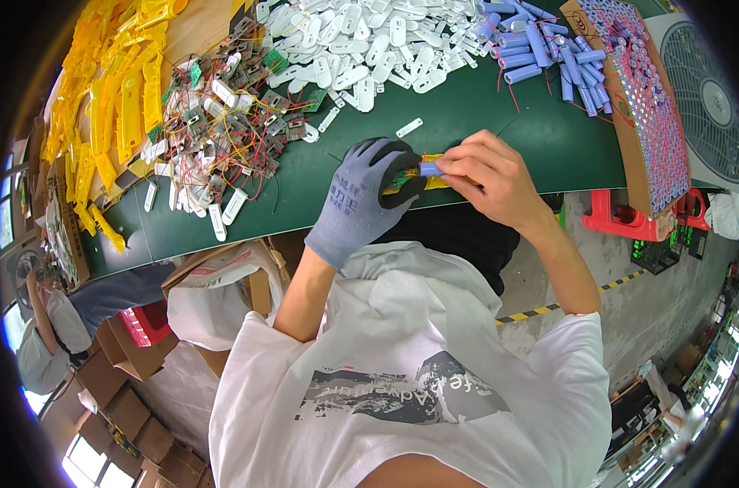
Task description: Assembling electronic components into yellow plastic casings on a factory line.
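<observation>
My left hand (363, 195), in a grey glove with dark fingertips, is closed around a yellow plastic shell (439, 183) near the table's front edge. Something green, perhaps a circuit board, shows inside the shell by the gloved fingers. My bare right hand (493, 177) pinches a short purple-blue battery cell (429, 169) against the shell from the right. Its far end is covered by my fingers. Just beyond my hands, a single white plastic strip (409, 128) lies on the green table (467, 114).
Circuit boards with wires (239, 122) are heaped to the left, past them yellow shells (129, 106). White plastic covers (377, 49) pile up at the back, loose battery cells (540, 49) at back right. A cardboard box of cells (630, 98) and a fan (711, 98) stand far right.
</observation>
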A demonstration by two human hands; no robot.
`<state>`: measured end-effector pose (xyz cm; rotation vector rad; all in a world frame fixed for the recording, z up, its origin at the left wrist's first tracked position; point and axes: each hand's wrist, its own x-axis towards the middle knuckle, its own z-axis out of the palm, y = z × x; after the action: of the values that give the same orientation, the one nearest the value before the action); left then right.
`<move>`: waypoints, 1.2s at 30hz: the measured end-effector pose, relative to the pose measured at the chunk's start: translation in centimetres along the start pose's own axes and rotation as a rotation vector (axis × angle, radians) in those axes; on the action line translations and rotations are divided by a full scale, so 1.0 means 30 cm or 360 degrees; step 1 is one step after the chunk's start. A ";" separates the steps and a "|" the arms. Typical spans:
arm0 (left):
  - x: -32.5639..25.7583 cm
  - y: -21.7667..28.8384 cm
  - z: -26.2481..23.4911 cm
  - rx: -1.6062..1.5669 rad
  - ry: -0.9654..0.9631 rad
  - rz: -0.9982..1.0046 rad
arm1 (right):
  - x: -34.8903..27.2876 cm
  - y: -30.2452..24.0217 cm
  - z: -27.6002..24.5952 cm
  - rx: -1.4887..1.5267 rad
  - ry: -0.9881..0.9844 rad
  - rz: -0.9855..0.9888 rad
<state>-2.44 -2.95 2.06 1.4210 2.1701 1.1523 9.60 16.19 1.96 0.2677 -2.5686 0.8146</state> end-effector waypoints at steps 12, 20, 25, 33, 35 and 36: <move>-0.026 -0.010 0.040 0.0161 0.0262 0.0260 | -0.051 0.013 0.044 0.0006 0.0228 -0.0045; -0.013 0.004 0.034 0.0168 0.0258 0.0255 | -0.033 -0.015 0.001 -0.0174 0.0048 -0.0029; -0.026 -0.021 0.048 0.0222 0.0257 0.0297 | -0.047 -0.005 0.021 0.0226 -0.0044 0.0233; -0.191 0.043 0.046 0.0418 0.0738 0.0493 | -0.041 -0.037 0.004 0.0283 0.0076 0.0434; -0.257 0.086 0.074 0.0135 0.0616 0.0492 | -0.050 -0.046 0.016 0.0227 0.0004 0.0460; -0.269 0.111 0.091 -0.0031 0.0518 0.0447 | -0.054 -0.053 0.033 0.0285 0.0166 0.0485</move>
<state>5.10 -8.10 1.47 1.6691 2.2032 1.5984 11.19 14.42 1.28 -0.1154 -2.4734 1.1387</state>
